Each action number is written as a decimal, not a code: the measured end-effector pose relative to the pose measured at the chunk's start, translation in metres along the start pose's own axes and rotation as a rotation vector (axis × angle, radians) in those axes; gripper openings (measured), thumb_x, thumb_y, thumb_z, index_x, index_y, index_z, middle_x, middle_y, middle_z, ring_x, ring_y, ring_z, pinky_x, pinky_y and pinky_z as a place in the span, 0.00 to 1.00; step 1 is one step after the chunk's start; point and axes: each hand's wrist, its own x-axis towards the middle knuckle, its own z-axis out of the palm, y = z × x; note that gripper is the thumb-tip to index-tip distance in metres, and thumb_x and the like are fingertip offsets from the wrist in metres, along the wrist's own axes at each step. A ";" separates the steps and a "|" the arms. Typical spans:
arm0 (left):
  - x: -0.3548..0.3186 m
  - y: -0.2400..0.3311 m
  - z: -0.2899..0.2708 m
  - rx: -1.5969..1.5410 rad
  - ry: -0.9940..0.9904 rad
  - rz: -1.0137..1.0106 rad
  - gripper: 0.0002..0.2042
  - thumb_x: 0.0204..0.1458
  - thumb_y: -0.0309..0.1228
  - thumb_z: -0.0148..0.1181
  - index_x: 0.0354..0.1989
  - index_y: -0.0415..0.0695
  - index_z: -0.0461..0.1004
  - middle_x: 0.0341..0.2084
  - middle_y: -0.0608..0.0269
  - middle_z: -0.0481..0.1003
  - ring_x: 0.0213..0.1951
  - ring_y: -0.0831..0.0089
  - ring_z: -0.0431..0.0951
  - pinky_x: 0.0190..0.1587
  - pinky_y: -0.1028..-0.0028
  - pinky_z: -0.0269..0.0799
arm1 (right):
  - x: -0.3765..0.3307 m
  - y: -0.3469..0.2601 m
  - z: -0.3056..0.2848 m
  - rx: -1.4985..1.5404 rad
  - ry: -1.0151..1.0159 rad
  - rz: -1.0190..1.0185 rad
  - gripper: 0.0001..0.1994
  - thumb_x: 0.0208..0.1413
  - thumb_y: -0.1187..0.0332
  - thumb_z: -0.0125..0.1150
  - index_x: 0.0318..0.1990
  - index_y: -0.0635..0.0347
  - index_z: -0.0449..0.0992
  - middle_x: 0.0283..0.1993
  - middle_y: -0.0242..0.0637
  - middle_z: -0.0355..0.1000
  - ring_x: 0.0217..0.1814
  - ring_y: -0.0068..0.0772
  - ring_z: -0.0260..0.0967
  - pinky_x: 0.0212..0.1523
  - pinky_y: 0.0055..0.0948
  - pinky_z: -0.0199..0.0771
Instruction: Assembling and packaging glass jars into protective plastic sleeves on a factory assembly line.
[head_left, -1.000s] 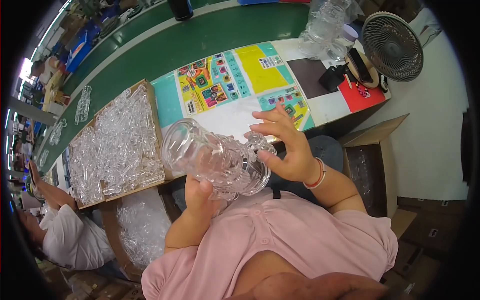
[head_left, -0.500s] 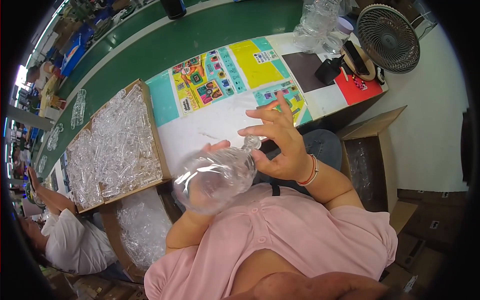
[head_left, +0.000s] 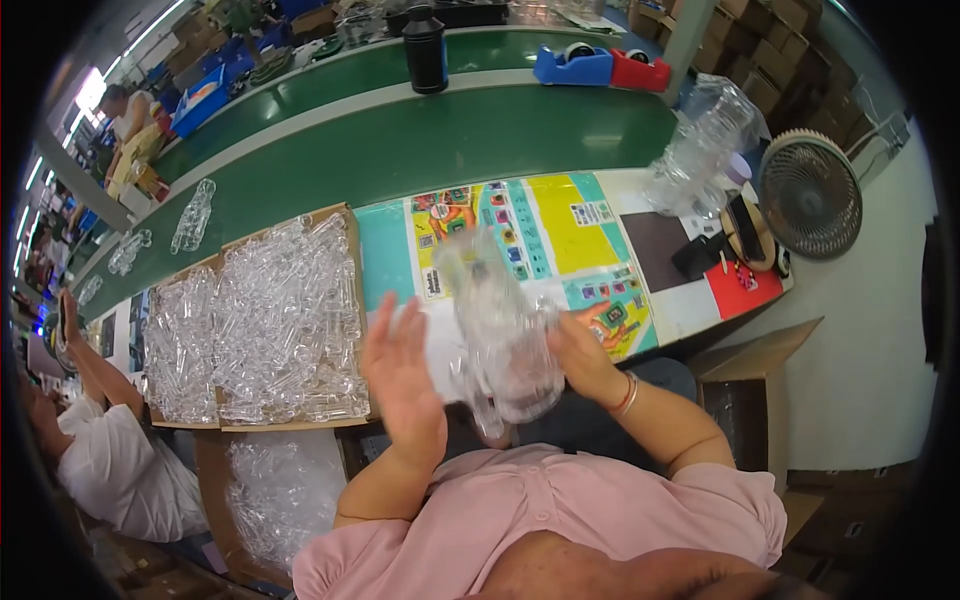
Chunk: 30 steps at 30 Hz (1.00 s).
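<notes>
We see the clear bottle (head_left: 500,340) now upright above the surface (head_left: 600,130), clamped in our right hand (head_left: 580,355), our left hand (head_left: 405,375) freed, fingers spread, beside it.

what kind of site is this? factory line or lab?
Most likely a factory packing or inspection line. A long green conveyor belt runs past the bench, a cardboard tray of clear plastic bottles sits beside the worker, whose right hand holds one clear bottle, and another person works alongside.
</notes>
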 end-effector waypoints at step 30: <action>-0.034 0.016 0.107 -0.292 -0.585 -0.147 0.14 0.56 0.45 0.47 0.31 0.48 0.65 0.39 0.60 0.63 0.43 0.60 0.65 0.48 0.57 0.66 | -0.149 -0.028 -0.143 0.390 -0.343 0.487 0.15 0.59 0.64 0.51 0.49 0.64 0.68 0.44 0.40 0.71 0.44 0.25 0.69 0.44 0.26 0.72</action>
